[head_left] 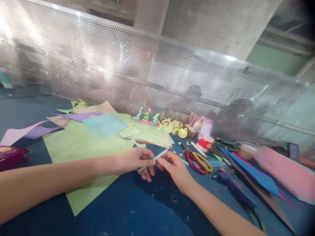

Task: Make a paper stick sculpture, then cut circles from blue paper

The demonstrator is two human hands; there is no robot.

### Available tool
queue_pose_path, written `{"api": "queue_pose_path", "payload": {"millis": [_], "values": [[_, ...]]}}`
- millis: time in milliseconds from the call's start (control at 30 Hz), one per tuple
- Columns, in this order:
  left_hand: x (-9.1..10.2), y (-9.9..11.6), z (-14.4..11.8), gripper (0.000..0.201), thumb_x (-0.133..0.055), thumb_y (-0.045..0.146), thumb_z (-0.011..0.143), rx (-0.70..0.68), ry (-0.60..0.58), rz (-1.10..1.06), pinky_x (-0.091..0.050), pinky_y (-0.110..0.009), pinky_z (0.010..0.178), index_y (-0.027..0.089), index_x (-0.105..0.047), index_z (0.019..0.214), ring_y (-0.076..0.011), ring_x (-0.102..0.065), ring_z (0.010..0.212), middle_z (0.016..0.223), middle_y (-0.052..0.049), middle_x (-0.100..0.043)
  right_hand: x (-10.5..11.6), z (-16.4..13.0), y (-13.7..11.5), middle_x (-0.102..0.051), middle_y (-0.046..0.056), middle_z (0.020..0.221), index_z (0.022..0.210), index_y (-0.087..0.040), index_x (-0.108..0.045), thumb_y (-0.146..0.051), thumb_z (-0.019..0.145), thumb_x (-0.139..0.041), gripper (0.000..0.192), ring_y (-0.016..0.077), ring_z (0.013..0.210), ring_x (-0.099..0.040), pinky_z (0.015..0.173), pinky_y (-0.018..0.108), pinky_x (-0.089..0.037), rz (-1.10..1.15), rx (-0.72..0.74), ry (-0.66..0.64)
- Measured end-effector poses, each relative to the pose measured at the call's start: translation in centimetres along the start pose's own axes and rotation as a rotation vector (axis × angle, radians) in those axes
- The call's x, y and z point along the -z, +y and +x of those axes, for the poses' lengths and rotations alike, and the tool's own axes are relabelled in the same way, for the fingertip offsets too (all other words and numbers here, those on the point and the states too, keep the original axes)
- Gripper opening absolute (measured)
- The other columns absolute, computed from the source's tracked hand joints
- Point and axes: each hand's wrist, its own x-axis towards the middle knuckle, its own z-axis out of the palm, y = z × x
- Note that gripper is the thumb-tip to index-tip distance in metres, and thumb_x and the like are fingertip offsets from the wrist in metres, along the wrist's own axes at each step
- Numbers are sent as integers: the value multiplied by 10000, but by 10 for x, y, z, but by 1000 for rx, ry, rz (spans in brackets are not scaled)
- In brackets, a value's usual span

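Observation:
My left hand point(137, 161) and my right hand point(175, 169) meet over the dark blue table point(137, 209), both pinching a thin rolled stick of light blue paper point(157, 157). The stick slants from lower left to upper right between my fingertips. A large light green sheet point(81, 147) lies under my left forearm. Red and yellow scissors point(198, 161) lie just right of my right hand.
Coloured paper sheets point(103, 126) spread at the back left. Small paper figures point(146, 117) and scraps stand by a perforated metal screen point(157, 75). A blue glue gun point(227, 180), blue and pink sheets point(283, 170) lie right. A purple box point(10, 156) sits far left.

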Motion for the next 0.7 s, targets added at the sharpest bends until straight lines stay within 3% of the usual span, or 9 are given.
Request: {"api": "queue_pose_path", "payload": {"millis": [167, 333, 533, 633, 700], "values": [[1, -3, 1, 255, -585, 407, 796, 2, -2, -7, -469, -238, 532, 159, -533, 822, -144, -650, 582, 689, -21, -660, -1, 1, 2, -518, -51, 564, 666, -165, -518, -301, 758, -600, 184, 77, 535, -453, 543, 213, -365, -17, -7, 6], [6, -1, 1, 230, -643, 370, 757, 38, -45, -16, -484, -254, 684, 157, -646, 843, -163, -658, 765, 822, -48, -684, -2, -1, 1, -512, -53, 555, 652, -170, -503, -260, 759, -576, 158, 76, 527, -442, 530, 208, -360, -19, -12, -10], [4, 6, -2, 203, -698, 334, 709, 69, 6, -51, -459, -211, 732, 161, -715, 812, -101, -592, 724, 765, -20, -664, -9, -5, -10, -520, -45, 582, 656, -180, -500, -270, 760, -573, 155, 89, 536, -475, 531, 216, -379, -68, 43, -1], [2, 9, -2, 205, -714, 340, 687, 49, 64, -64, -451, -204, 707, 163, -722, 792, -96, -567, 704, 746, -16, -652, 1, -5, -26, -571, -17, 657, 737, -185, -545, -326, 797, -542, 153, 121, 616, -543, 586, 233, -423, -224, 89, -2], [1, 9, -2, 230, -726, 353, 670, 55, 107, -66, -444, -204, 701, 169, -726, 808, -98, -557, 703, 759, -20, -654, 25, -10, -35, -622, 17, 763, 834, -196, -559, -377, 843, -464, 205, 154, 706, -588, 634, 261, -452, -482, 98, 31]]}}
